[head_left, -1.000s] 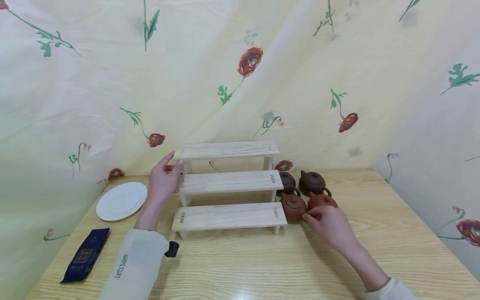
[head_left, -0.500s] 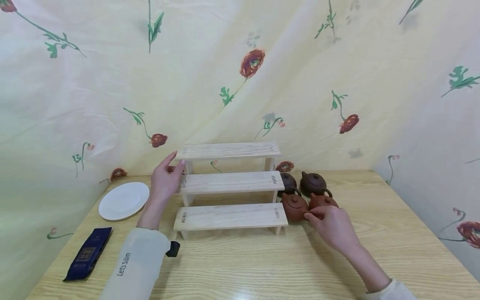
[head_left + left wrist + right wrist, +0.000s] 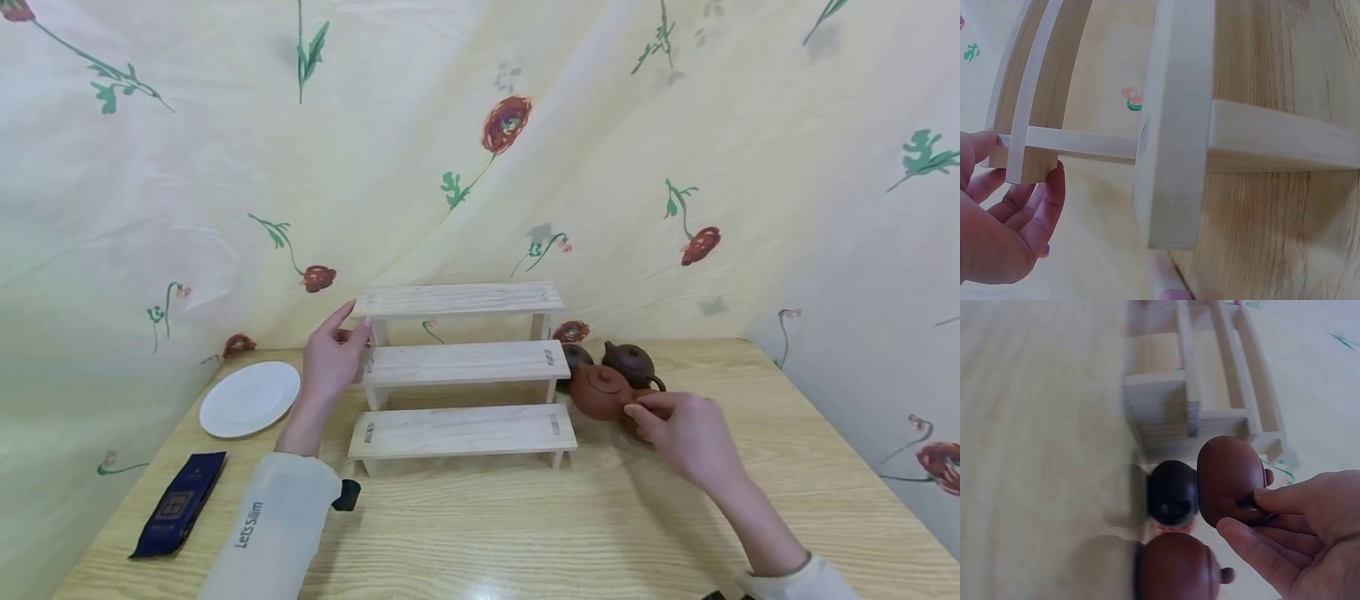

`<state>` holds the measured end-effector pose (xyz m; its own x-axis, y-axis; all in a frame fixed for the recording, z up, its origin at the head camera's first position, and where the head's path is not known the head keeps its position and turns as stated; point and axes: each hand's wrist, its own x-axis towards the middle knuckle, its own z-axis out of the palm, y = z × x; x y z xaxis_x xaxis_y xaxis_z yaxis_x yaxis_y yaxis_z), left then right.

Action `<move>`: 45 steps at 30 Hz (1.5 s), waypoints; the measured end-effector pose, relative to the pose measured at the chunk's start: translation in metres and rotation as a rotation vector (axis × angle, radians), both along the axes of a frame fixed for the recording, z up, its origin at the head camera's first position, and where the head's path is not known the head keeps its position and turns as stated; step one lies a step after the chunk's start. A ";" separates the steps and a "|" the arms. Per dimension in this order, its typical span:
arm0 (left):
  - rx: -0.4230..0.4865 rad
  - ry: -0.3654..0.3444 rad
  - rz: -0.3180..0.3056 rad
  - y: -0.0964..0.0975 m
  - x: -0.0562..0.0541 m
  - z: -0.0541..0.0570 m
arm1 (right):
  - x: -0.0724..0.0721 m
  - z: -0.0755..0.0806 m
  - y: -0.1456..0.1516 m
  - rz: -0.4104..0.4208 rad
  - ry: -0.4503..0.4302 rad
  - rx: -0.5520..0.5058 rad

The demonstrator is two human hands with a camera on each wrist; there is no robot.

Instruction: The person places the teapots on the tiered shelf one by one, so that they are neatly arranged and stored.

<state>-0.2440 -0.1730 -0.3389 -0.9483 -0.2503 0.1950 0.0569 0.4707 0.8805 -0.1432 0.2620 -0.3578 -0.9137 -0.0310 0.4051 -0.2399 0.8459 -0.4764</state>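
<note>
My right hand (image 3: 686, 437) pinches the handle of a reddish-brown teapot (image 3: 602, 393) between thumb and fingers. In the right wrist view that teapot (image 3: 1230, 478) hangs off the table, beside a dark teapot (image 3: 1172, 492) and another reddish-brown teapot (image 3: 1175, 569). A three-tier wooden display stand (image 3: 461, 431) occupies the middle of the table. My left hand (image 3: 333, 354) holds the left end of its top tier; in the left wrist view the thumb and fingers (image 3: 1054, 197) lie around that end. The second reddish-brown teapot (image 3: 636, 427) is mostly hidden behind the lifted one and my right hand.
Another dark teapot (image 3: 628, 363) sits at the back right, close to the dark one (image 3: 576, 358) by the stand. On the left lie a white plate (image 3: 250, 399) and a dark blue packet (image 3: 178, 505). A flowered cloth (image 3: 420, 167) hangs behind the table.
My right hand has raised the front reddish-brown teapot off the table and moved slightly back and right with it. My left hand keeps its place on the stand.
</note>
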 end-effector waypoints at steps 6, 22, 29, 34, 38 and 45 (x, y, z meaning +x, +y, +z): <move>-0.007 0.007 0.001 0.000 0.000 -0.002 | -0.001 0.018 0.008 -0.030 -0.059 -0.023; 0.019 0.208 0.050 0.003 -0.009 -0.026 | -0.015 0.071 0.007 0.060 -0.140 -0.149; 0.010 0.246 0.064 0.007 -0.010 -0.030 | -0.033 0.091 -0.021 0.153 -0.202 -0.235; 0.024 0.252 0.054 0.007 -0.010 -0.032 | -0.053 0.100 -0.048 0.252 -0.204 -0.281; 0.026 0.257 0.056 0.007 -0.012 -0.034 | -0.069 0.103 -0.069 0.295 -0.238 -0.325; 0.042 0.275 0.051 0.008 -0.012 -0.034 | -0.095 0.113 -0.103 0.301 -0.285 -0.349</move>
